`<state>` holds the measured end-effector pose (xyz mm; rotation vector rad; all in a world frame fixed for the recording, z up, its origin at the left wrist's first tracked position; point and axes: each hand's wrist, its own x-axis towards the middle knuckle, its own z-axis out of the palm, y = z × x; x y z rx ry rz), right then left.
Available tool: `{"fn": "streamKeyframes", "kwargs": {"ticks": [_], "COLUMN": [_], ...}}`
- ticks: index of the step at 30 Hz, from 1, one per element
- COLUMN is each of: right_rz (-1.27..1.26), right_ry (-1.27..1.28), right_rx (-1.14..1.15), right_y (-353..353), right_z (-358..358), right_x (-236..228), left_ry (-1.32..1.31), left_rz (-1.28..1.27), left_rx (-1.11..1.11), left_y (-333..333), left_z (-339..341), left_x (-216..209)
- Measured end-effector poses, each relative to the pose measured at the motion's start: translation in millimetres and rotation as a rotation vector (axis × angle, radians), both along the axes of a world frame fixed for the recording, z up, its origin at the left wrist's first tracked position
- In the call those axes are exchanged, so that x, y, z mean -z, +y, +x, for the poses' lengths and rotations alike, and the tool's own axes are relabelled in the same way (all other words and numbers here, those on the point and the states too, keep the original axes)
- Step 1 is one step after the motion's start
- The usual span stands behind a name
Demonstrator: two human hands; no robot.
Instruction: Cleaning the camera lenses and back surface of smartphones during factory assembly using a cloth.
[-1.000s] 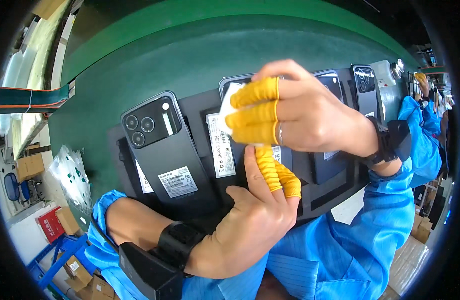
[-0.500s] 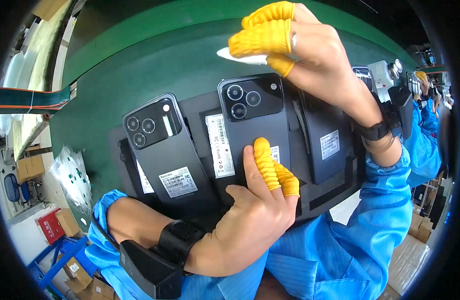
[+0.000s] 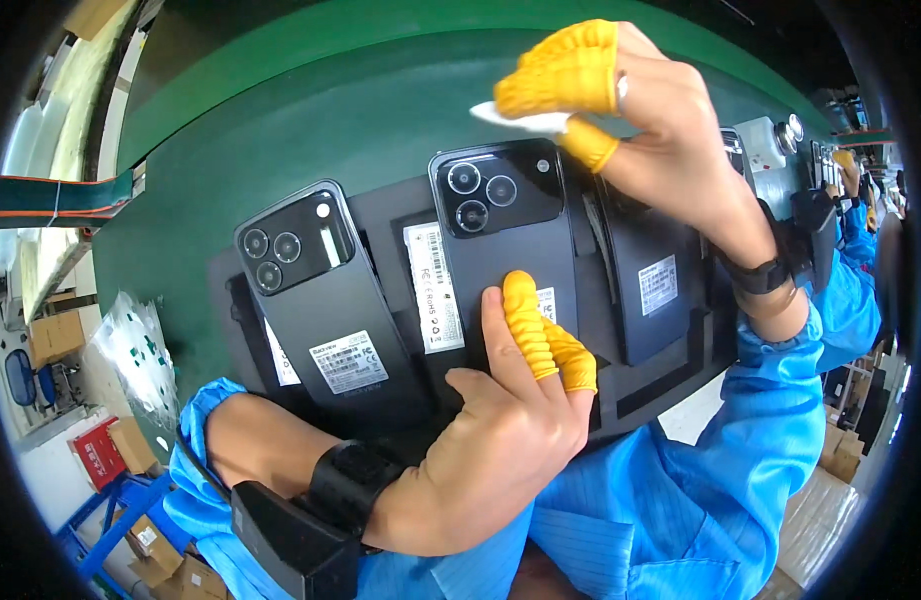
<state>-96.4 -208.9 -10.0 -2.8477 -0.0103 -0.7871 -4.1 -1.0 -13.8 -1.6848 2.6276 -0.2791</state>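
Observation:
Three dark smartphones lie back up on a black foam tray (image 3: 221,285). My left hand (image 3: 501,450), in yellow finger cots, rests its outstretched fingers on the back of the middle phone (image 3: 471,262), partly over its label. Above that phone's upper right corner, my right hand (image 3: 666,115) pinches a thin white wipe (image 3: 521,119) between thumb and fingers in yellow cots. The wipe stands clear of the phone. To the left is another phone (image 3: 331,300) with a white label, and at the right a third phone (image 3: 658,320), partly behind my right hand.
The tray sits on a green work table (image 3: 281,140). A clear plastic bag (image 3: 136,360) lies at the left edge. Boxes and a blue rack (image 3: 111,525) stand lower left. Further right are another phone and a co-worker's blue sleeve (image 3: 861,240).
My right hand has moved right and slightly down with the wipe, away from above the middle phone's camera end. My left hand stays on that phone.

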Motion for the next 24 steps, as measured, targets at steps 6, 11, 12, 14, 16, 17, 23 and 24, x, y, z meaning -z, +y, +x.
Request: {"fn": "streamKeyframes", "kwargs": {"ticks": [6, 11, 12, 14, 16, 17, 23, 24], "right_rz": [0.035, 0.021, 0.022, -0.024, -0.089, -0.153, -0.125, -0.157], "right_ry": [0.049, 0.036, 0.034, 0.0, 0.006, 0.012, 0.017, 0.067], "right_rx": [-0.161, -0.251, -0.249, -0.278, -0.311, -0.343, -0.361, -0.317], "right_y": [12, 11, 9, 7, 7, 8, 14, 5], "right_z": [10, 18, 18, 17, 16, 16, 21, 19], "right_x": [12, 18, 20, 23, 20, 18, 12, 7], "left_ry": [0.015, 0.01, 0.007, 0.009, 0.013, 0.01, 0.005, 0.004], "left_rz": [0.008, 0.002, 0.0, 0.001, -0.001, 0.013, 0.01, 0.001], "left_rx": [-0.012, 0.011, 0.015, 0.019, 0.018, 0.012, -0.017, -0.011], "left_y": [1, -1, -2, -1, -2, -1, 4, 1], "left_z": [-1, -1, -1, 0, 0, -1, 1, 1], "left_x": [-2, 0, 0, 0, 1, 0, -5, -4]}}
